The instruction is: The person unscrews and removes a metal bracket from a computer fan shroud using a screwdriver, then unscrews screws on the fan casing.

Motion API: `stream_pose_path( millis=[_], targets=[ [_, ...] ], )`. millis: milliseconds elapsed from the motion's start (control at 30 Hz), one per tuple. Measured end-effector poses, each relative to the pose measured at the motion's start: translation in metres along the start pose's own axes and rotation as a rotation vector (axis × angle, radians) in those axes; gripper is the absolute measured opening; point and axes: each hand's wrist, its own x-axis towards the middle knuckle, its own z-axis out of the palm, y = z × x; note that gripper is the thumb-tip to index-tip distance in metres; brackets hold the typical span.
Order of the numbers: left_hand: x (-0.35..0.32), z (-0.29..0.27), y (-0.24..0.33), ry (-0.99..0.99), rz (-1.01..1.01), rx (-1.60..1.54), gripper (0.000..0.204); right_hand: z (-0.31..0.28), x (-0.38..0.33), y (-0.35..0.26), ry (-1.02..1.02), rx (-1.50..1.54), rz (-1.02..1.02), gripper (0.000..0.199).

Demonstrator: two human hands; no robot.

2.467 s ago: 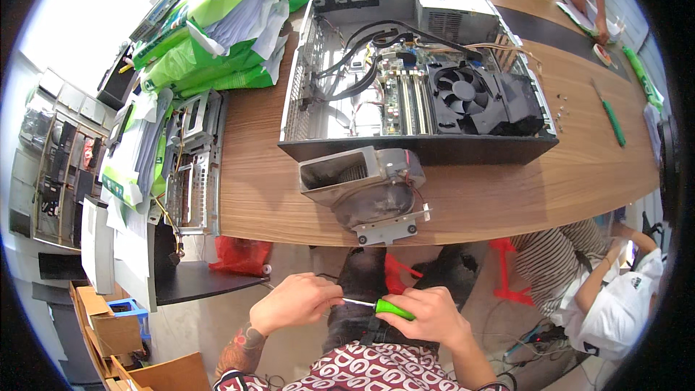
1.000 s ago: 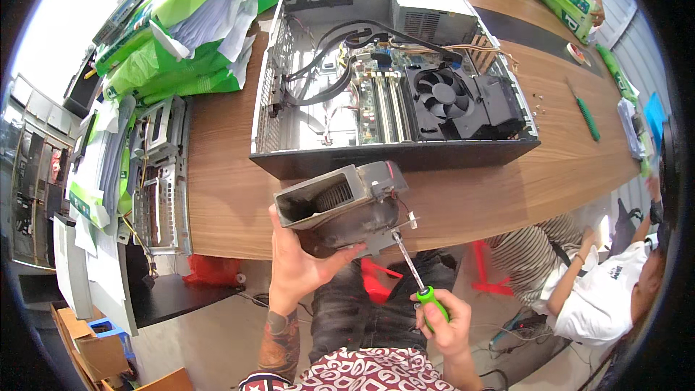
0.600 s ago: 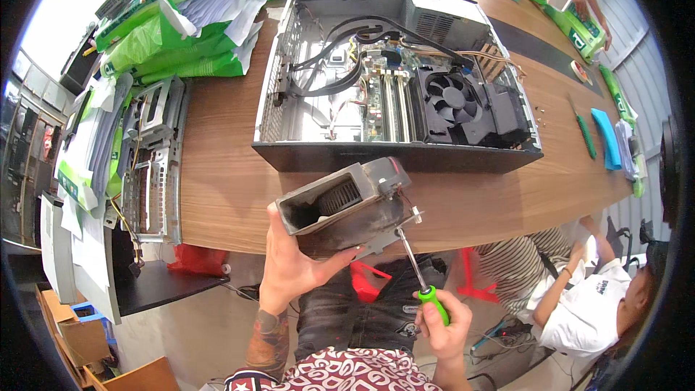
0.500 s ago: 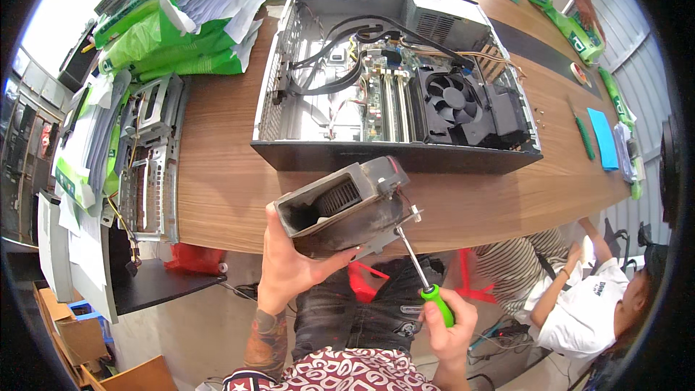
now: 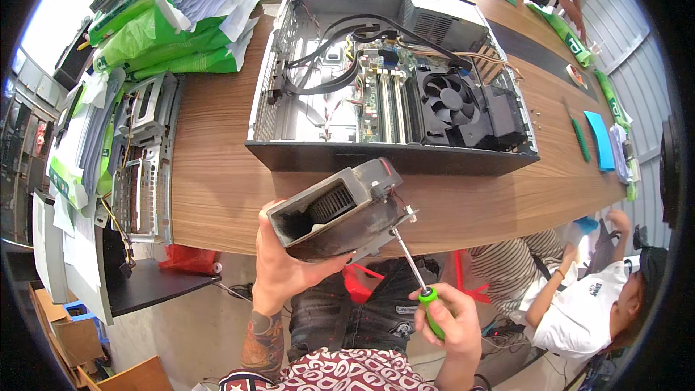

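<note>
My left hand grips a dusty grey blower fan from below, thumb along its underside. Its rectangular outlet faces up and to the left, showing dark fan blades inside. A metal bracket with a small tab juts from the right side of the blower. My right hand is closed round the green handle of a screwdriver. The shaft slants up to the left, with its tip at the bracket; the exact contact point is too small to make out. Beyond the blower lies an opened desktop computer case.
Green-and-white paper packs are stacked at the far left, above metal drive frames. On the right of the table lie a green-handled tool, a blue sheet and a tape roll. A person sits at the lower right.
The fingers of my right hand have shifted on the screwdriver handle, which has tilted slightly more upright. The blower stays in my left hand, almost unmoved. The seated person has raised an arm.
</note>
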Motion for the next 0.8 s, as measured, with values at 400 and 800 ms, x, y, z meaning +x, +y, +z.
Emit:
stream_pose_path(
  millis=[400,800],
  targets=[
    [0.003,-0.001,0.003,0.024,0.018,0.000,0.091,0.029,-0.007,0.006,0.356,-0.693,-0.382,0.024],
    [0.004,0.002,0.005,0.038,0.058,0.021,0.087,0.012,-0.002,0.012,0.214,-0.309,-0.288,0.028]
  ],
)
